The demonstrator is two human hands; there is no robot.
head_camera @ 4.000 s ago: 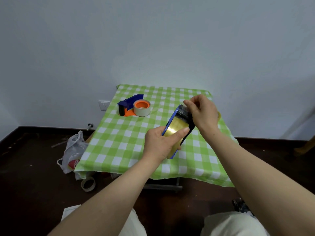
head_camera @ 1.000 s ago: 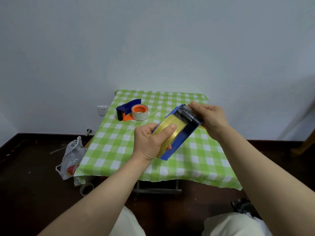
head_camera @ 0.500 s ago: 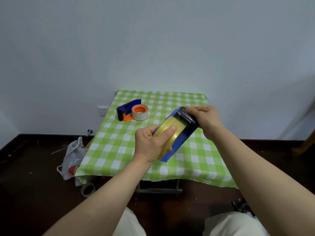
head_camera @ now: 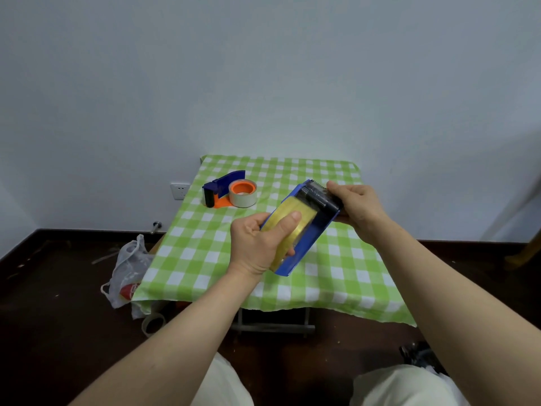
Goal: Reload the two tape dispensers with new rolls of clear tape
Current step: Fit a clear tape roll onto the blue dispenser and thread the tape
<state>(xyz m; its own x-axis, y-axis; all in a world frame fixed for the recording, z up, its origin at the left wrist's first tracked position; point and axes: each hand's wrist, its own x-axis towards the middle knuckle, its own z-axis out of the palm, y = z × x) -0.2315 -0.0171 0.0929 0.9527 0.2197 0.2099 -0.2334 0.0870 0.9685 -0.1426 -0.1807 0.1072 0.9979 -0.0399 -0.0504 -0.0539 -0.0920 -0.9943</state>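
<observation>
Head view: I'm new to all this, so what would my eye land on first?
The blue dispenser held in mid-air above the green-checked table, at the centre of view. The left hand grips its yellowish roll, and the right hand grips its toothed front end. Behind, at the table's far left, a second dispenser lies with an orange-cored roll.

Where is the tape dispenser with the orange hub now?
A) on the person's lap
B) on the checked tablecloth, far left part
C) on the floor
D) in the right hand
B: the orange-hubbed dispenser lies on the checked tablecloth, while the left hand and right hand grip the other dispenser.
</observation>
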